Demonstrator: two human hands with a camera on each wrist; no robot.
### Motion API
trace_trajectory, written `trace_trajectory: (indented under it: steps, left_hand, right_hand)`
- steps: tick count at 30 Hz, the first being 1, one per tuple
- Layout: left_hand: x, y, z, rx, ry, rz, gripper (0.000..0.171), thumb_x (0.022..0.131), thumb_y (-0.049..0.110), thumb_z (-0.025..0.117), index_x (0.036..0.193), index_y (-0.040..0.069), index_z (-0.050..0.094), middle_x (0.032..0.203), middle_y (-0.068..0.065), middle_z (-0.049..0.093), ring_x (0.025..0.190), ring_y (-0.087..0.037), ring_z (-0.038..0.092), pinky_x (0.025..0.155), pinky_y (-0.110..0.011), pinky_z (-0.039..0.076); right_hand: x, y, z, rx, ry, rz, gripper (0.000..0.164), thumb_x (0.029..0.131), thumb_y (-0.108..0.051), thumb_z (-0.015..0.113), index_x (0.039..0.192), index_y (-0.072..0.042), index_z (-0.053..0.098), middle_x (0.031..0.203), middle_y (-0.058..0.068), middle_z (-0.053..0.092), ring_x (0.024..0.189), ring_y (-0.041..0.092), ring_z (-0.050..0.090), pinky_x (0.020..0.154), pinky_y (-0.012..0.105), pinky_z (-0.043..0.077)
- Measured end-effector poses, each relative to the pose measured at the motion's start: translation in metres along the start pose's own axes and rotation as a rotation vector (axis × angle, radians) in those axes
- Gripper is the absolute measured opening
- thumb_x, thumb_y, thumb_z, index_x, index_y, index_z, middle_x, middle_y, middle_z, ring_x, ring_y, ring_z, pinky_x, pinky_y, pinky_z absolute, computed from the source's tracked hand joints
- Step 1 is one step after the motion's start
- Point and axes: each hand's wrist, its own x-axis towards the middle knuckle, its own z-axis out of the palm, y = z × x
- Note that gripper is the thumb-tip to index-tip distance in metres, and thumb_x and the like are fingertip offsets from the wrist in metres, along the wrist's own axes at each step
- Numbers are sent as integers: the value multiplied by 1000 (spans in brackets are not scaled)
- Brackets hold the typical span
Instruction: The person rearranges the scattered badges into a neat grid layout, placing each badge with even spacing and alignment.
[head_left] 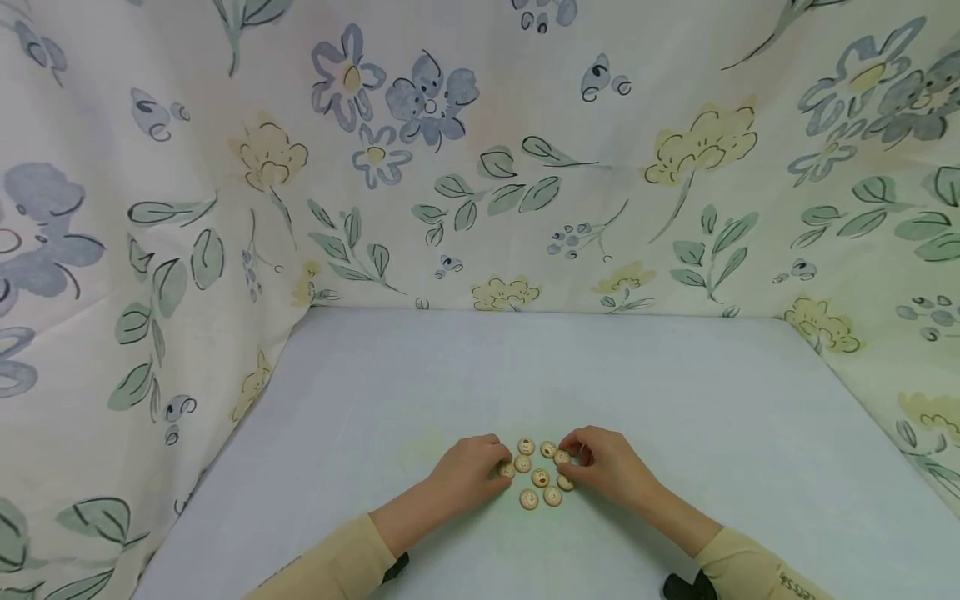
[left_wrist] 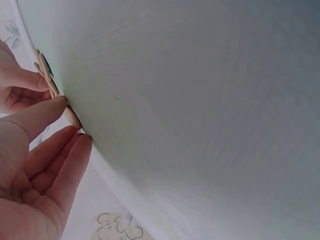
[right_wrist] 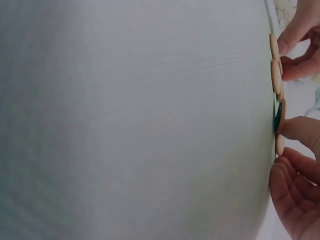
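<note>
Tan wooden-looking discs (head_left: pixel 540 477), marked on their faces, lie as a loose cluster between the two hands, some touching, some just apart. Leftmost disc (head_left: pixel 507 471): set between thumb and fingers of the left hand (head_left: pixel 467 473), which pinch its rim; firmness cannot be told. Right-edge disc (head_left: pixel 562 457): between thumb and forefinger of the right hand (head_left: pixel 611 467), likewise pinched; another disc (head_left: pixel 566 482) lies just by that thumb, partly covered. Right wrist view: one disc shows dark green below its rim. Farther out: tan sleeves (head_left: pixel 330 562), white table (head_left: pixel 480 367), floral cloth (head_left: pixel 465 242) along the back and sides.
</note>
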Motion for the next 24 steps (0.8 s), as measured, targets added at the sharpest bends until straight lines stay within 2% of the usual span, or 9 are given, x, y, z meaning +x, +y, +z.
trace_trajectory:
  steps: [7,14,24]
  left_hand:
    - [1,1,0,6,2,-1,12,80,13,78,91,9,73,81,3,62,67,-5,54,61,-20,44]
    - [0,1,0,7,5,3,11,80,12,78,89,9,74,79,4,62,66,-4,53,61,-20,43]
    - [0,2,0,29,7,8,11,79,13,78,89,10,74,78,4,61,63,-3,50,59,-19,42]
  right_hand:
    - [0,-2,0,-54,11,-26,19,77,-13,81,94,-10,73,76,-9,60,64,0,48,56,21,43]
    - [2,-6,0,-146,-11,-18,18,77,-17,80,93,-12,75,77,-11,61,64,-1,46,56,21,41]
    - [4,-7,-2,-158,-20,-9,16,77,-17,80,91,-11,75,77,-11,63,63,-2,48,57,21,42]
